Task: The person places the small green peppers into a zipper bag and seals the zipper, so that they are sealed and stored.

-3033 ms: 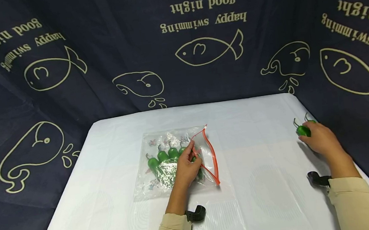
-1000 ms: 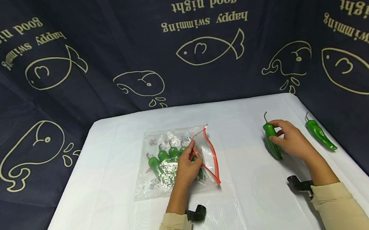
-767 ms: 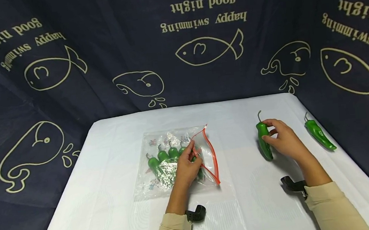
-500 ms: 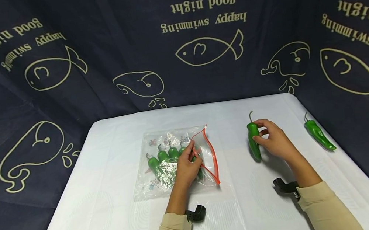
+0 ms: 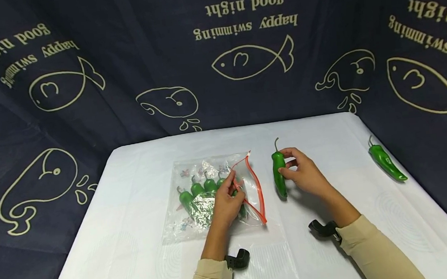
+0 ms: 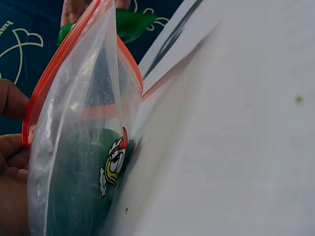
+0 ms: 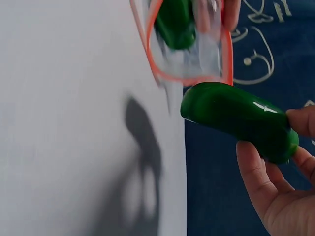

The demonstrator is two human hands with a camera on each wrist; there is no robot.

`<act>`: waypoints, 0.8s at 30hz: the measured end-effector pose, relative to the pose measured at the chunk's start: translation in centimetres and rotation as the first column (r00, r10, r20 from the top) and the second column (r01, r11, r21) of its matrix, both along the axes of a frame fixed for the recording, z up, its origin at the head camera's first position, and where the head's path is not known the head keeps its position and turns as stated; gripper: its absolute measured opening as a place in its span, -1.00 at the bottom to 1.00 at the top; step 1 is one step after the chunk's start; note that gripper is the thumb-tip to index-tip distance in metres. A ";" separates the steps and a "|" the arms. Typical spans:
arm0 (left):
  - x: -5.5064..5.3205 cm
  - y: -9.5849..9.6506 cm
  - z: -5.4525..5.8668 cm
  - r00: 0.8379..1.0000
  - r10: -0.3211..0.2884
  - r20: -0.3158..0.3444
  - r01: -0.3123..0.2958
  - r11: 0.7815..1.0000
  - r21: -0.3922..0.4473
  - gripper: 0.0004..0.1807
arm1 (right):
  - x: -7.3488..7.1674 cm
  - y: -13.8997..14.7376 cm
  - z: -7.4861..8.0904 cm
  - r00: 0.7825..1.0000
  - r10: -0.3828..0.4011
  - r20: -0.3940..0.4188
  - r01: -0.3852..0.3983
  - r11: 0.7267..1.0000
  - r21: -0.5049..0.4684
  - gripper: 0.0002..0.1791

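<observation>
A clear zip bag (image 5: 175,225) with a red-orange zip edge lies on the table, with several green chili peppers (image 5: 186,198) inside. My left hand (image 5: 226,204) pinches the bag's upper edge, so its mouth gapes toward the right. Just right of that mouth, my right hand (image 5: 303,172) holds another green chili pepper (image 5: 278,174) between thumb and fingers, stem pointing away. In the right wrist view this pepper (image 7: 236,118) hangs above the table, close to the bag's opening (image 7: 189,81) but outside it. Part of the bagged peppers is hidden behind my left hand.
One more green chili pepper (image 5: 387,163) lies by the table's right edge. White cloth covers the table (image 5: 331,255). Behind it hangs a dark blue curtain (image 5: 212,109) with fish and whale drawings. Each wrist wears a black camera (image 5: 238,259).
My right hand picked up one of the two peppers at the right edge and has carried it left to the bag's mouth. My left hand and the bag have stayed in place.
</observation>
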State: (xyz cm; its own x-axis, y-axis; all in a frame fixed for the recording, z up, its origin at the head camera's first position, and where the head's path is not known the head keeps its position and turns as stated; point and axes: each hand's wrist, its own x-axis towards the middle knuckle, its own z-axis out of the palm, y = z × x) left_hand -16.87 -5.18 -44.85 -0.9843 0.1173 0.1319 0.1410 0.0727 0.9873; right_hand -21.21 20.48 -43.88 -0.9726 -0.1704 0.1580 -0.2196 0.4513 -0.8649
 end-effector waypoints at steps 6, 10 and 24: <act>0.0 0.1 0.0 1.000 0.004 0.003 -0.004 1.000 -0.018 -0.25 | -0.4 -2.2 -0.4 0.999 0.002 0.039 0.001 0.997 -0.076 -0.46; 0.1 0.1 0.1 1.000 0.017 0.009 -0.017 0.999 -0.033 -0.26 | -0.5 -3.5 -0.8 0.998 0.023 0.052 -0.017 0.993 -0.118 -0.47; -0.1 -0.1 0.1 1.000 0.000 0.010 0.000 1.000 -0.023 -0.26 | -0.1 -7.0 -2.0 0.990 0.112 0.089 -0.094 0.977 -0.190 -0.46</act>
State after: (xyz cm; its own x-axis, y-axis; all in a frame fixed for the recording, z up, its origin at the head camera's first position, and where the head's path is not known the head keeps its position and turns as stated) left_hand -17.02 -5.25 -44.76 -0.9855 0.1206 0.1195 0.1314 0.0958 0.9867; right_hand -21.27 13.43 -45.89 -0.9637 -0.2474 0.1007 -0.1664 0.2610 -0.9509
